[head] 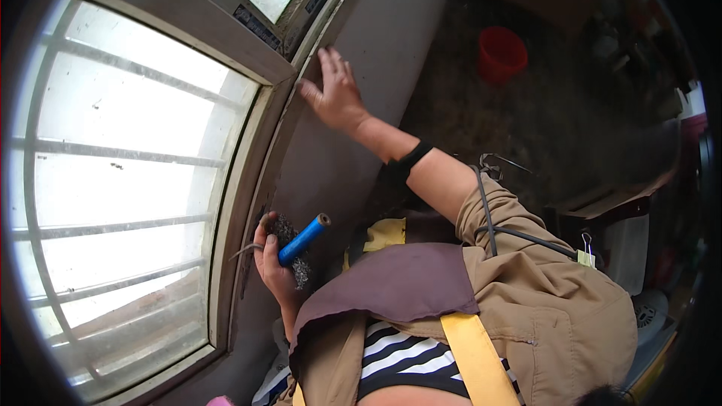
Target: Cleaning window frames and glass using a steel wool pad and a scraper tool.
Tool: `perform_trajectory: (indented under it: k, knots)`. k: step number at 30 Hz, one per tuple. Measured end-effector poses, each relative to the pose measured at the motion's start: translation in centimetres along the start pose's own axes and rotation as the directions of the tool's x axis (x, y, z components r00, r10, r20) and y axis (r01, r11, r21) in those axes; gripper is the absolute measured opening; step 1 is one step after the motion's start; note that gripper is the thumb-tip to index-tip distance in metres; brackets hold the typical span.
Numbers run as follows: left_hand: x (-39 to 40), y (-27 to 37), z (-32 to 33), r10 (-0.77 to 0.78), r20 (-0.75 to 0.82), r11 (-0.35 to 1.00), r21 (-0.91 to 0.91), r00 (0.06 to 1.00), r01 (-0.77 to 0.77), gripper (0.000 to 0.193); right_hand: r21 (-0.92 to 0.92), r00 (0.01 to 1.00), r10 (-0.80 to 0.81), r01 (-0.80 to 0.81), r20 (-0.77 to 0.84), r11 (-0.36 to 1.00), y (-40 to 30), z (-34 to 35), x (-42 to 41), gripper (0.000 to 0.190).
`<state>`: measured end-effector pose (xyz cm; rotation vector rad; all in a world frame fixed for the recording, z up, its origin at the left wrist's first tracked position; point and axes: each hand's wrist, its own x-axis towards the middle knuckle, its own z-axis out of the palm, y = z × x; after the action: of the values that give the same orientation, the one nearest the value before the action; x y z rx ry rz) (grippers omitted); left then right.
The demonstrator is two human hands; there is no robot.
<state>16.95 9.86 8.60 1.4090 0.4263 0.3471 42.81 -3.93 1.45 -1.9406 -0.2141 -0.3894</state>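
Observation:
My left hand (276, 262) is at the lower edge of the window frame, closed around a blue cylindrical handle (303, 239) and a clump of grey metal scouring wool (285, 230). More of the wool hangs below the handle. A thin wire-like piece sticks out from this hand towards the frame. Higher up, my right hand (338, 93) has its fingers spread and holds nothing; it is over the ledge beside the window frame (289, 76). Whether its fingertips touch the ledge I cannot tell. Barred window panes (130, 169) lie to the left.
A red plastic bucket (502, 55) stands on the dark floor beyond my right arm. The pale wall (389, 28) drops from the window ledge. A yellow cloth (386, 234) lies near my purple apron. A dark cord with a binder clip (586, 258) crosses my right sleeve.

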Motion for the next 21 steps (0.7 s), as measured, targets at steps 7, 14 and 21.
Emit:
perform_trajectory:
  k: [7,14,21]
  knots:
    - [1.1,1.1,0.7,0.069,-0.056,0.997,0.037,0.996,-0.067,0.041,-0.018,0.948,-0.178,0.189,0.264,0.982,-1.3,-2.7,-5.4,0.076]
    - [2.7,1.7,5.0,0.414,-0.297,0.907,0.051,0.861,-0.418,0.042,0.604,0.521,-0.317,-0.592,0.792,0.534,-9.0,-6.3,-9.9,0.074]
    - [2.4,-0.2,3.0,0.318,-0.1,0.944,-0.063,0.943,-0.325,0.038,0.619,0.586,-0.293,-0.491,0.755,0.613,-10.0,-4.3,-10.9,0.065]
